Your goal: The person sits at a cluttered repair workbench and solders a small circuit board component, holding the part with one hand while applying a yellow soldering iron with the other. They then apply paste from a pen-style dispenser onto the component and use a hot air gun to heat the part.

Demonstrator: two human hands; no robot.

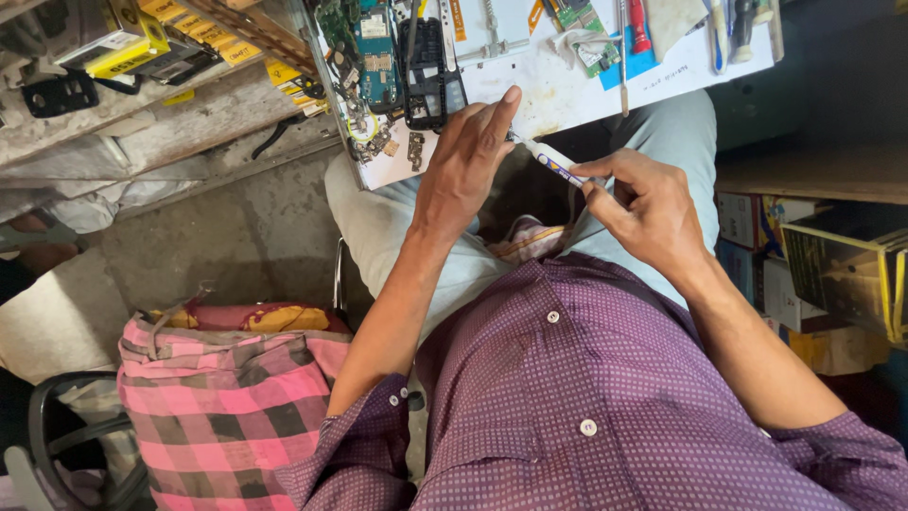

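**benchrat:** Right hand (648, 203) pinches the rear of the slim white pen tool (556, 163) between thumb and fingers. Looks light and stiff, smooth barrel, so probably slippery. Holding it at the back end seems fine.

**solderjoe:** Its tip sits just under the left hand (468, 156), whose fingers are pressed together, reaching forward onto the white tabletop (567, 90). Just beyond that hand lie a black phone frame (433, 71) and a green circuit board (376, 57). Those look fragile, so edges only.

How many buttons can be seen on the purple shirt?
4: one high on the front placket, one lower on the placket, and two on the left cuff. Folds may hide others.
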